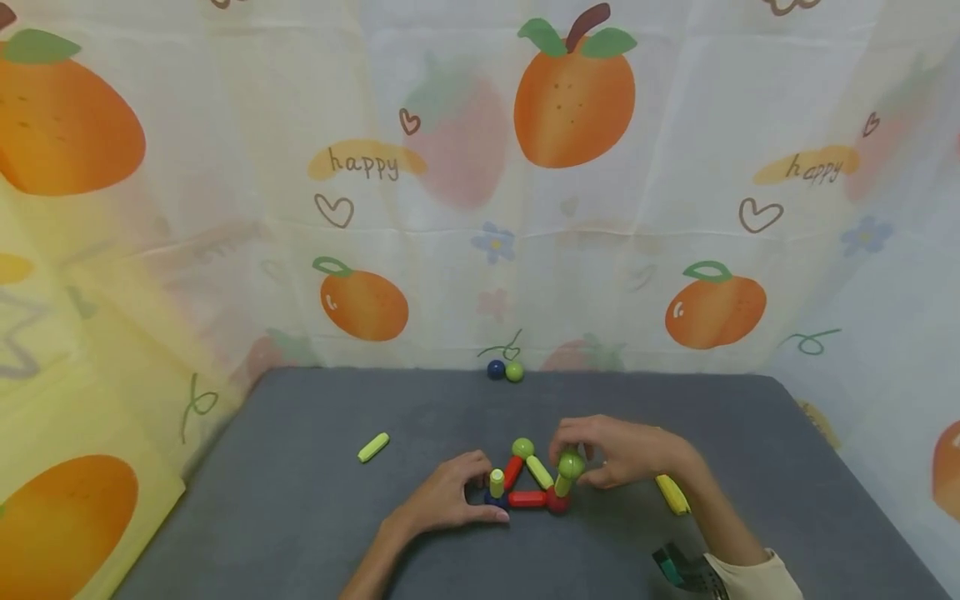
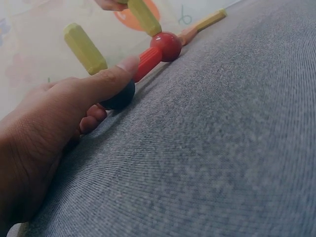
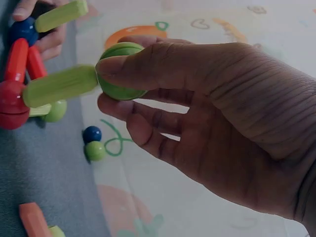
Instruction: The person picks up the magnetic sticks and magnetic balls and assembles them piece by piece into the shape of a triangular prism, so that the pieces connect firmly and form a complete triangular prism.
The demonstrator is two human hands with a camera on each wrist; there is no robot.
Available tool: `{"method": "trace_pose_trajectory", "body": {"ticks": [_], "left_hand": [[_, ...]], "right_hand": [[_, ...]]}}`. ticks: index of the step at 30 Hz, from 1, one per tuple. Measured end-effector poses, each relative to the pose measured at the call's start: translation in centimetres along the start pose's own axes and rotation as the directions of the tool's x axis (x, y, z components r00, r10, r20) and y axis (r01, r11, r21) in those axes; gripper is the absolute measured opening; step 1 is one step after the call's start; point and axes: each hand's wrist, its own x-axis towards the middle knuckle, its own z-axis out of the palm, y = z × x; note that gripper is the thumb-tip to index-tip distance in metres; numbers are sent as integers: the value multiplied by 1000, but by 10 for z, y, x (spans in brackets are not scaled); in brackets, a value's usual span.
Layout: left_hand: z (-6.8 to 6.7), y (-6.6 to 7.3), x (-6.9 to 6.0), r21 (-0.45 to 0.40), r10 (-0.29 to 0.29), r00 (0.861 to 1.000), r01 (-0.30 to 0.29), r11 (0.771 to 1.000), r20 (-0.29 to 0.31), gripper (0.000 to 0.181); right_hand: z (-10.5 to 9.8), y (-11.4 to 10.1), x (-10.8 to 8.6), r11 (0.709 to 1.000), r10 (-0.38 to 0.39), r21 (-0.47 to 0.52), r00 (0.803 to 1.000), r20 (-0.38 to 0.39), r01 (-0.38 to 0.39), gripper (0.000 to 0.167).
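Note:
A triangle of magnetic sticks and balls lies on the table: a red stick (image 1: 527, 498) in front, a red stick (image 1: 513, 472) at left, a yellow-green stick (image 1: 539, 472) at right, and a green ball (image 1: 522, 448) at the back corner. My left hand (image 1: 446, 496) holds the navy ball (image 2: 121, 98) at the left corner between thumb and curled fingers. From that ball rises a yellow-green stick (image 2: 85, 48). On the red ball (image 1: 557, 502) stands another yellow-green stick (image 3: 61, 85), tilted right. Its top touches a green ball (image 3: 118, 94), pinched by my right hand (image 1: 618, 450).
At the table's back edge sit a loose navy ball (image 1: 496, 369) and green ball (image 1: 514, 372), side by side. One yellow-green stick (image 1: 373, 447) lies left of the triangle. Beside my right forearm is a yellow stick (image 1: 672, 494). A printed cloth (image 1: 465, 275) hangs behind the table.

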Motion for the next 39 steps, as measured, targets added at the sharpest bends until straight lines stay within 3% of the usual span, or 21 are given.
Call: {"method": "trace_pose_trajectory", "body": {"ticks": [11, 17, 26, 39], "left_hand": [[1, 1, 2, -9, 9, 1000, -9, 1000, -1, 36], [0, 1, 1, -15, 16, 1000, -16, 1000, 1, 35], [2, -2, 0, -5, 51, 999, -51, 999, -15, 35], [0, -3, -1, -40, 25, 1000, -25, 999, -7, 36]], "right_hand": [[9, 12, -3, 990, 139, 38, 990, 8, -139, 48], [27, 33, -1, 976, 197, 89, 980, 31, -199, 43], [45, 37, 6, 954, 236, 174, 969, 68, -245, 20], [53, 38, 10, 953, 241, 181, 970, 25, -241, 26]]}}
